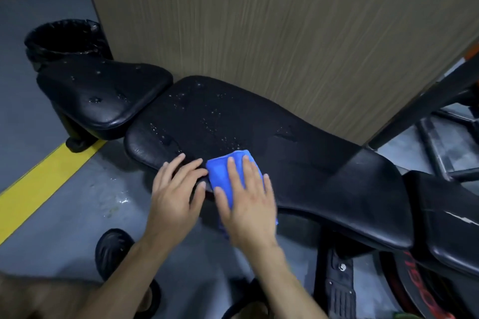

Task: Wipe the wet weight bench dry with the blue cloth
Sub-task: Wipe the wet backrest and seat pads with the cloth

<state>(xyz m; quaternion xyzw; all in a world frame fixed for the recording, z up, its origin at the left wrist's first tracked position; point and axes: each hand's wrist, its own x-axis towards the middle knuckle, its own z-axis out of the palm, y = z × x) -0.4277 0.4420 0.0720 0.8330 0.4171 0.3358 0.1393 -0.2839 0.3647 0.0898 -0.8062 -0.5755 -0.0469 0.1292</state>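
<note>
Here your right hand (245, 198) lies flat, palm down, fingers spread and pointing away from you, pressing the blue cloth (228, 171) onto the near edge of the weight bench (298, 163); it grips nothing, only bears down on the folded cloth, which shows past your fingertips and hangs a little below the pad's edge under your wrist. Your left hand (176, 186) rests open just beside it, fingers fanned up and to the right on the bare black pad, its thumb tip touching the cloth's left side. Both forearms rise from the bottom of the view and angle inward.

The bench runs with its long axis left to right across the view, hard against the wooden panel (285, 33). Water beads (204, 114) dot the pad beyond the cloth and the separate seat pad (103, 93) at the left end. A black bin (62, 39) stands behind that seat.
</note>
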